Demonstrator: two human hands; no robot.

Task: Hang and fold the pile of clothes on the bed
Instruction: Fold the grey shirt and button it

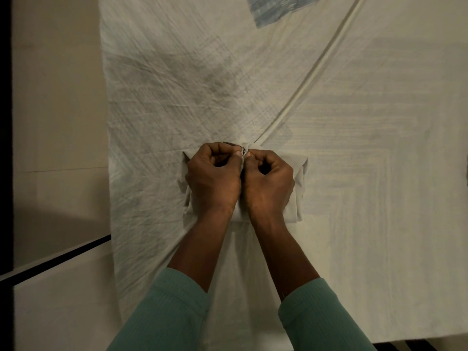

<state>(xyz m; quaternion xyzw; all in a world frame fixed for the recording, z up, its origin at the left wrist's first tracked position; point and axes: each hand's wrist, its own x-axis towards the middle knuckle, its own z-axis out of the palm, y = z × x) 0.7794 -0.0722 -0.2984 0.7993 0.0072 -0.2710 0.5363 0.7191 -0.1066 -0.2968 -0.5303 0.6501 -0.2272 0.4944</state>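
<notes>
Fingers (pixel 228 149) of left hand (pixel 213 179) and right hand (pixel 269 182) pinch the pale garment (pixel 300 173) lying beneath both palms

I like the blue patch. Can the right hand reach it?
Probably not yet: the right hand and left hand both pinch the cloth, and the blue patch lies far beyond them.

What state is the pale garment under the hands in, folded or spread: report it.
Folded. The pale garment lies as a layered packet on the bed sheet; left hand and right hand pinch its top edge.
</notes>
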